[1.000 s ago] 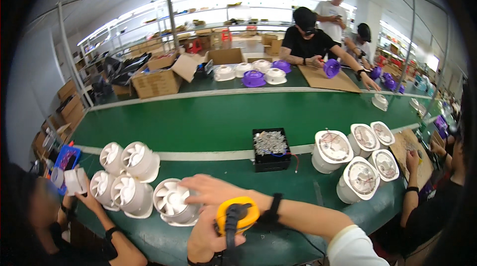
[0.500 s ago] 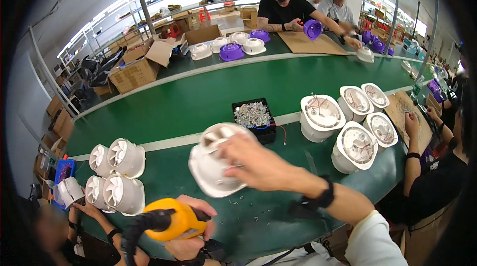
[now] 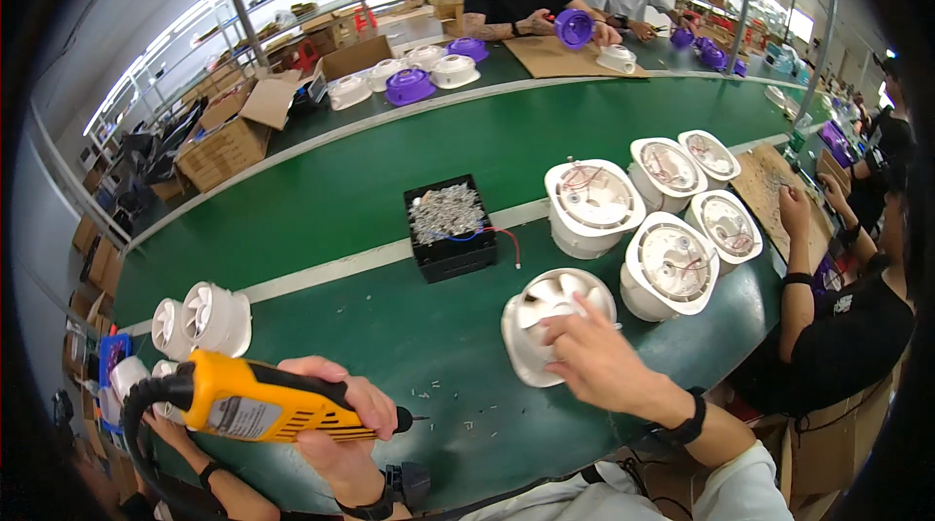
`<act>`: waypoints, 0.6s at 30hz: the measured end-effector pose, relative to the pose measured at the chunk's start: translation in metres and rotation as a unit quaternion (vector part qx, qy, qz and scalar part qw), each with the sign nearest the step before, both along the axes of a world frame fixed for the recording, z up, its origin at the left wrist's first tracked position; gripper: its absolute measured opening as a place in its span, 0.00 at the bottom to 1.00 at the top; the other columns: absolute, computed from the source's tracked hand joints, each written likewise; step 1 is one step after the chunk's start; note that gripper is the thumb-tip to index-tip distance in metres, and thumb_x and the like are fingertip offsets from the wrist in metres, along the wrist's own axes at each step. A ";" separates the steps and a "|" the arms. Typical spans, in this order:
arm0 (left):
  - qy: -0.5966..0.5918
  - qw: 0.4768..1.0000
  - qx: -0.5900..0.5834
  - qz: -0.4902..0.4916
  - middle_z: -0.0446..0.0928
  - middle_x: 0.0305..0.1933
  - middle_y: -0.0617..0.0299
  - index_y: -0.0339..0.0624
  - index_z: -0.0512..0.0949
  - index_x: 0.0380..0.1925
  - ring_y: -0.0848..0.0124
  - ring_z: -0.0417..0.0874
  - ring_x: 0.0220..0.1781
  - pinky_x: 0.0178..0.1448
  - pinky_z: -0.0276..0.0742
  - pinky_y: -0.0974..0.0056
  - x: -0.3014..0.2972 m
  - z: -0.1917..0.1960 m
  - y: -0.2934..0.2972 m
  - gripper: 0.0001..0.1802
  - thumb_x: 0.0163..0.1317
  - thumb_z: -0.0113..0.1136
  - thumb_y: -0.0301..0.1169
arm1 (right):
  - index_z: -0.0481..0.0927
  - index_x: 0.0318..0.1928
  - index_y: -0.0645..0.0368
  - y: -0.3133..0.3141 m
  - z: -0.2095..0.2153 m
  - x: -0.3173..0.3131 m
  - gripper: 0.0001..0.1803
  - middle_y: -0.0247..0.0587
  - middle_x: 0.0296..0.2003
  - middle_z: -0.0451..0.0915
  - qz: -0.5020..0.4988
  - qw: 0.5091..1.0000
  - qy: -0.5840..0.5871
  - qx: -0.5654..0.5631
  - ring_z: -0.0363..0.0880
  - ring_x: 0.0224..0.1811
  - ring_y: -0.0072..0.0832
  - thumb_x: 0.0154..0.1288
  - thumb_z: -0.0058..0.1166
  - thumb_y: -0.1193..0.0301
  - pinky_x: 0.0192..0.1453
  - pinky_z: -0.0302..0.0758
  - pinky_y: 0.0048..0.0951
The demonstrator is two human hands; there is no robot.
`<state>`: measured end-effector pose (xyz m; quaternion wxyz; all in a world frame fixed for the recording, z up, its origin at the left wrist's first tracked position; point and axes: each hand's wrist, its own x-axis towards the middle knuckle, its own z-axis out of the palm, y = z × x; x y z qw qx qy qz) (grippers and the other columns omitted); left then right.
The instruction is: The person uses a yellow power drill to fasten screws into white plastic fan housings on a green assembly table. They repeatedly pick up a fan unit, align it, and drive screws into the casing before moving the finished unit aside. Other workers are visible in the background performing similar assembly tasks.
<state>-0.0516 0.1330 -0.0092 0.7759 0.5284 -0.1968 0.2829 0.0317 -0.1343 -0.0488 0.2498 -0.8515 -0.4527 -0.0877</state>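
My left hand (image 3: 331, 453) is wrapped around a yellow electric screwdriver (image 3: 273, 409) with a black cable. Its bit points right, over the green table. My right hand (image 3: 604, 360) has its fingers bent onto a white plastic fan housing (image 3: 526, 344), gripping it near the middle of its vanes. The housing appears to rest on the table, vanes up; my fingers cover part of it. Behind it to the right stand several white housings (image 3: 589, 243) with wires inside. Small screws (image 3: 463, 411) lie scattered between my hands.
A black box (image 3: 453, 263) of metal screws, with red and blue wires, stands ahead. More white vaned housings (image 3: 222, 321) are at the left, beside a co-worker's arms (image 3: 185, 433). Another co-worker sits at the right by a brown board (image 3: 769, 185). Purple and white covers (image 3: 409, 86) line the far bench.
My right hand has moved the white housing rightward, toward the wired ones. The screwdriver has swung, so its bit now shows pointing right. Across the table, a co-worker's hand has drawn back with a white cover.
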 end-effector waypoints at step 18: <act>0.082 0.996 -0.034 0.024 0.71 0.20 0.53 0.37 0.58 0.46 0.66 0.70 0.14 0.19 0.70 0.63 0.018 0.004 -0.046 0.39 0.55 0.55 0.62 | 0.69 0.57 0.64 0.051 -0.012 0.043 0.27 0.49 0.53 0.72 0.034 0.987 0.097 0.122 0.70 0.55 0.45 0.59 0.57 0.67 0.57 0.70 0.38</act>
